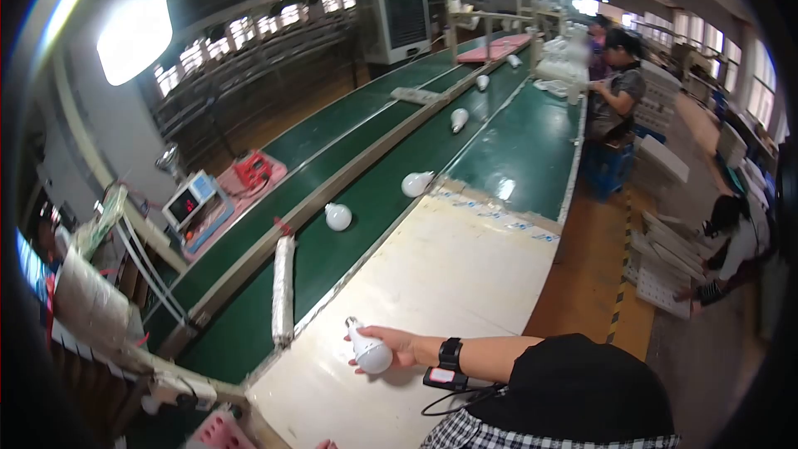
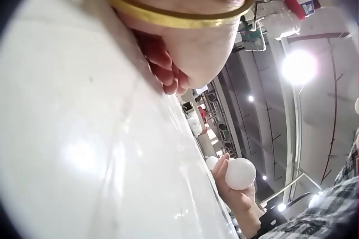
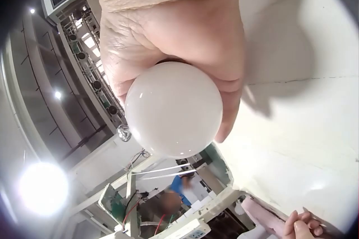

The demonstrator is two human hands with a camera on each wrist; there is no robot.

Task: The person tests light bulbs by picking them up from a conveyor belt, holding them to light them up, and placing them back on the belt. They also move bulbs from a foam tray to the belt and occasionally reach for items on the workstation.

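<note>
A white bulb (image 1: 373, 355) with a metal screw base lies in my right hand (image 1: 397, 346), fingers and thumb curled round it, above the white board (image 1: 432, 274). The right wrist view shows the round dome of the bulb (image 3: 174, 109) between the thumb and fingers of the hand (image 3: 174, 37). My left hand (image 2: 185, 43) rests on the white surface (image 2: 101, 138), its fingers curled with nothing seen in them; only its fingertips (image 1: 326, 445) show at the head view's bottom edge.
Several bulbs (image 1: 338, 216) lie on the green belt (image 1: 374, 175) beyond the board. A wrapped bar (image 1: 283, 291) crosses the belt at the left. A meter (image 1: 191, 199) stands across it. People (image 1: 615, 83) work at the right.
</note>
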